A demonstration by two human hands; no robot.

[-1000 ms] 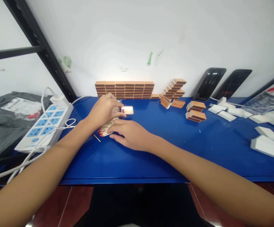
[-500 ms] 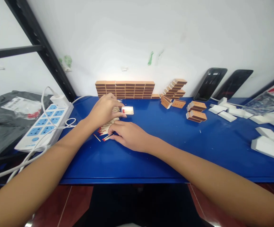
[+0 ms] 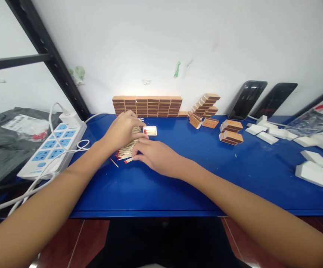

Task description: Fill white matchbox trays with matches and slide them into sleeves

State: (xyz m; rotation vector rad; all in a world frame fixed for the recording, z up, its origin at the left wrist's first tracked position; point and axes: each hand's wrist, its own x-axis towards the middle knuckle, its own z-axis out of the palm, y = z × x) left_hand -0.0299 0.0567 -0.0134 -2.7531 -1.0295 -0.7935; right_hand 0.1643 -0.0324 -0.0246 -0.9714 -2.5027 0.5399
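Note:
My right hand [image 3: 157, 156] pinches a few red-tipped matches [image 3: 128, 160] between thumb and fingertips, just above the near end of a loose match pile [image 3: 125, 152]. Fingers curled, my left hand [image 3: 124, 129] grips the left end of a small white matchbox tray [image 3: 154, 128]. Some matches lie inside that tray, red heads to the left. Part of the pile is hidden beneath my left hand. A single match [image 3: 114, 162] rests apart on the blue table, to the pile's left.
Stacked matchboxes [image 3: 147, 107] form a low wall at the back. More matchboxes [image 3: 206, 106] lean in a pile right of it, with others [image 3: 231, 131] nearer. White trays [image 3: 314, 173] lie at right, two phones [image 3: 248, 99] against the wall. A power strip [image 3: 54, 145] with cables is left.
My right hand has shifted slightly right and up, carrying the matches off the table toward the tray. My left hand stays at the tray.

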